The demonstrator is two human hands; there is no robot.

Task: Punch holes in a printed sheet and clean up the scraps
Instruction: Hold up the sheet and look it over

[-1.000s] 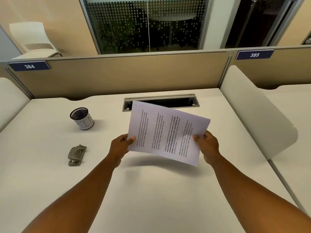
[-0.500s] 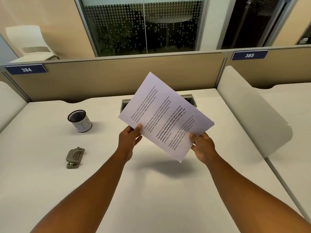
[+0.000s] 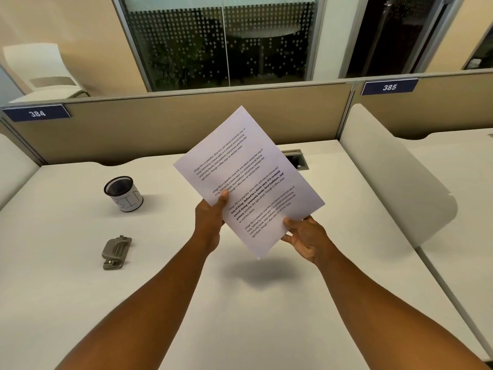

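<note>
White desk (image 3: pixel 266 329), punch (image 3: pixel 116 251) lying left. Sheet (image 3: pixel 248 180) held aloft, tilted: left hand (image 3: pixel 209 222) pinches its side edge, right hand (image 3: pixel 306 235) pinches the lower edge. Likely light, floppy; best gripped at the margins.

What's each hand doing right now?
Left hand: pinches the printed sheet at its left edge.
Right hand: holds the sheet's lower edge.

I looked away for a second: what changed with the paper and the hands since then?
Both hands turned the printed sheet from lying almost flat to tilted up, its far corner raised. The left hand and right hand kept their grip throughout. The hole punch and mesh cup stayed on the desk.
</note>
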